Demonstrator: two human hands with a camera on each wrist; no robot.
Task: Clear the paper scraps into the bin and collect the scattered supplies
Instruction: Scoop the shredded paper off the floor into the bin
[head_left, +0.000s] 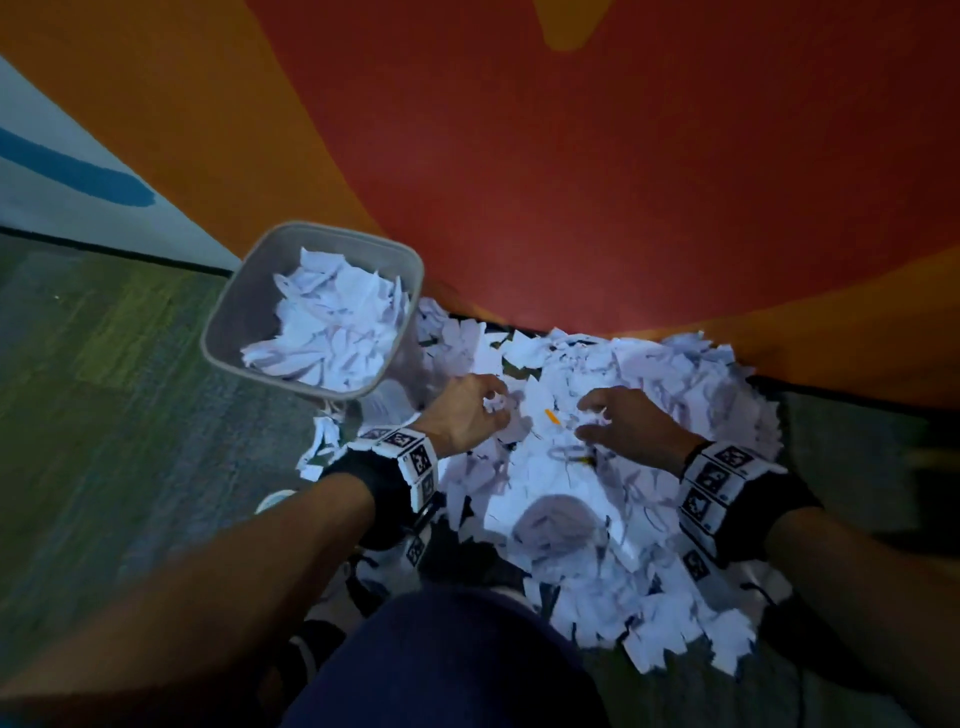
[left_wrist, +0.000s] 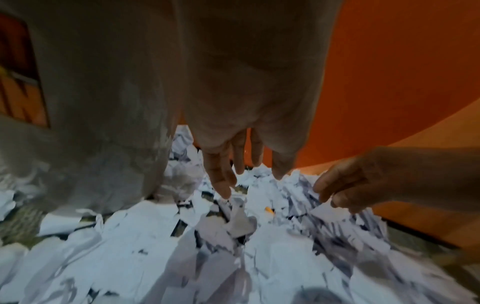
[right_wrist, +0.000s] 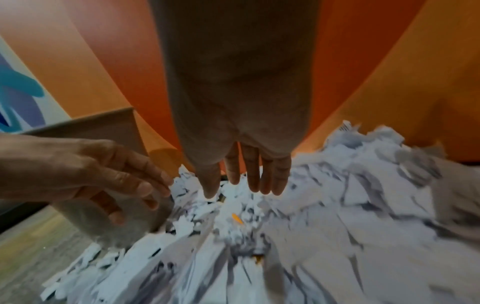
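A thick pile of torn white paper scraps (head_left: 597, 525) covers the floor against the wall. The grey bin (head_left: 224, 306) stands at the pile's left edge, partly filled with scraps. My left hand (head_left: 485, 408) hovers over the pile beside the bin, fingers loosely bent and tips touching paper (left_wrist: 249, 181). My right hand (head_left: 597, 421) hangs a little to its right, fingers relaxed over the scraps (right_wrist: 241, 189). Neither hand clearly grips anything. A small orange piece (head_left: 550, 415) lies on the paper between the hands (left_wrist: 269, 210) (right_wrist: 237, 218). Another yellowish item (head_left: 584, 460) pokes out under the right hand.
An orange and red wall (head_left: 571, 182) rises right behind the pile. Greenish carpet (head_left: 104, 389) stretches to the left of the bin. My knee in dark blue cloth (head_left: 441, 665) is low in the middle, with shoes beside it.
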